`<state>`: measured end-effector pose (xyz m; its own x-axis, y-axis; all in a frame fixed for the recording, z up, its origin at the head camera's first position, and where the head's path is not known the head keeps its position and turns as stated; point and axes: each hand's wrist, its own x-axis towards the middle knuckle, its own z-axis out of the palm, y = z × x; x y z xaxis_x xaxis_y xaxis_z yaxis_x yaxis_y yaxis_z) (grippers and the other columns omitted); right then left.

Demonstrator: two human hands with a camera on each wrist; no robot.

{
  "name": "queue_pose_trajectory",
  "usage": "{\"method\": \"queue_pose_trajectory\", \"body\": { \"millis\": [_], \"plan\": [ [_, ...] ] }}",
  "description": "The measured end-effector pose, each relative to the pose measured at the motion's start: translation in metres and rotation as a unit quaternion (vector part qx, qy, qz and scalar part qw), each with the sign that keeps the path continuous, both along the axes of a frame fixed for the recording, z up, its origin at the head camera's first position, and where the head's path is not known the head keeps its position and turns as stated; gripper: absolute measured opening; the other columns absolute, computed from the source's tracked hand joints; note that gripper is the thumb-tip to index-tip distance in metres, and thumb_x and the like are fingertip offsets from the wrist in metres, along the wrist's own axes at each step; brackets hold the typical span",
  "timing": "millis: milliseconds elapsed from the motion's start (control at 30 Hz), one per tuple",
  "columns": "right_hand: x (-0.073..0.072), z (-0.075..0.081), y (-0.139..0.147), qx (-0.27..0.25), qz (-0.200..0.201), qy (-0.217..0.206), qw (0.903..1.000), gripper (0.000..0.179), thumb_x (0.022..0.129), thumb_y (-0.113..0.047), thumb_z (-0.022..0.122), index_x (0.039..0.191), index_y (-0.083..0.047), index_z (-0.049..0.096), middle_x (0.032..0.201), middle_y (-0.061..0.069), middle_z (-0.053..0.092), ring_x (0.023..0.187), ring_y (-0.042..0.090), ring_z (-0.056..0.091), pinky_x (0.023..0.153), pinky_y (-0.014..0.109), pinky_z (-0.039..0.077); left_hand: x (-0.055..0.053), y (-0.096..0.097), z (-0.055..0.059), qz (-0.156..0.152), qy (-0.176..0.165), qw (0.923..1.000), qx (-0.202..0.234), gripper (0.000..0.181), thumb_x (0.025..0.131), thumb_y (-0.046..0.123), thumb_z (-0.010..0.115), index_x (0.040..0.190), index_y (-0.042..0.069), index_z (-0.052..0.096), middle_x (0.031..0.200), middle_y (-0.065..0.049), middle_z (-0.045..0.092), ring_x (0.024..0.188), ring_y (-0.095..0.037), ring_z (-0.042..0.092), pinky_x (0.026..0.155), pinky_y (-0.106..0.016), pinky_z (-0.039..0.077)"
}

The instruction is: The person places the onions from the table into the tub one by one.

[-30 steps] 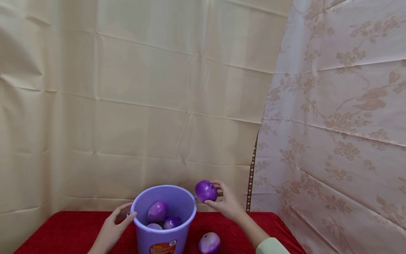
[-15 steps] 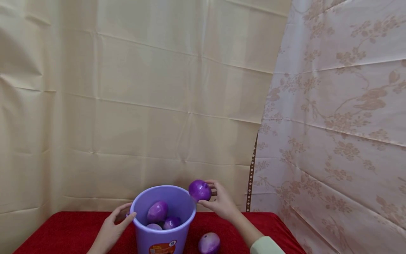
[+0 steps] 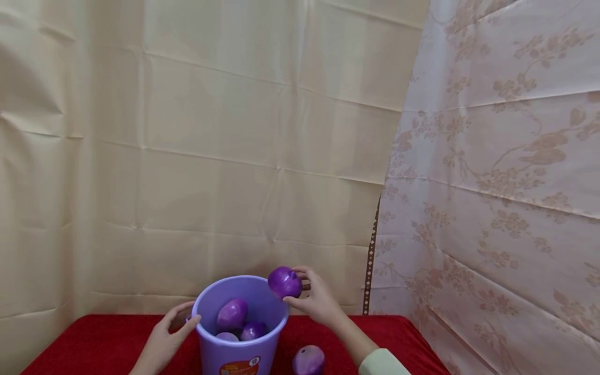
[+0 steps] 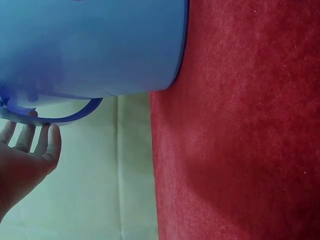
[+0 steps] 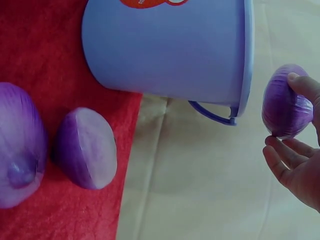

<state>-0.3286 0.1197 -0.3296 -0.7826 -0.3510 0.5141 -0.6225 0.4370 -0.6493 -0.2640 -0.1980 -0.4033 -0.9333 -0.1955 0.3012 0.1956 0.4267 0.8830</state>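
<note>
A light purple bucket stands on the red cloth with several purple onions inside, one a large onion. My left hand holds the bucket's left side, thumb over the rim. In the left wrist view its fingertips are at the bucket's handle. Over the bucket's right rim, my right hand grips a shiny purple onion between thumb and fingers. Right of the bucket lies an onion, half white in the right wrist view, where a larger onion is beside it.
A red velvety cloth covers the table, whose back edge lies just behind the bucket. Beige curtain hangs behind, and a pale floral curtain closes off the right side.
My right hand has moved left with the onion, from outside the bucket's right rim to over it. The left hand and the bucket have stayed in place.
</note>
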Motion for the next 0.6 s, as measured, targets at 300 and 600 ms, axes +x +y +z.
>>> {"method": "queue_pose_trajectory", "body": {
  "millis": [300, 600],
  "plan": [
    [0.006, -0.003, -0.009, -0.015, 0.027, -0.027, 0.9992, 0.06, 0.074, -0.017, 0.079, 0.125, -0.007, 0.049, 0.117, 0.023, 0.056, 0.094, 0.031, 0.062, 0.07, 0.028, 0.054, 0.001, 0.002, 0.002, 0.002, 0.007, 0.9999, -0.013, 0.05, 0.089, 0.037, 0.062, 0.129, 0.009, 0.05, 0.123, -0.016, 0.06, 0.092, 0.008, 0.05, 0.076, -0.021, 0.048],
    [0.007, -0.007, -0.018, -0.035, 0.035, -0.037, 0.9981, 0.059, 0.074, -0.014, 0.079, 0.124, -0.007, 0.049, 0.115, 0.021, 0.057, 0.092, 0.028, 0.062, 0.074, 0.04, 0.055, 0.001, 0.0, 0.001, 0.001, 0.014, 0.9995, -0.028, 0.048, 0.09, 0.036, 0.061, 0.129, 0.009, 0.051, 0.122, -0.014, 0.061, 0.093, 0.007, 0.051, 0.076, -0.022, 0.047]
  ]
}}
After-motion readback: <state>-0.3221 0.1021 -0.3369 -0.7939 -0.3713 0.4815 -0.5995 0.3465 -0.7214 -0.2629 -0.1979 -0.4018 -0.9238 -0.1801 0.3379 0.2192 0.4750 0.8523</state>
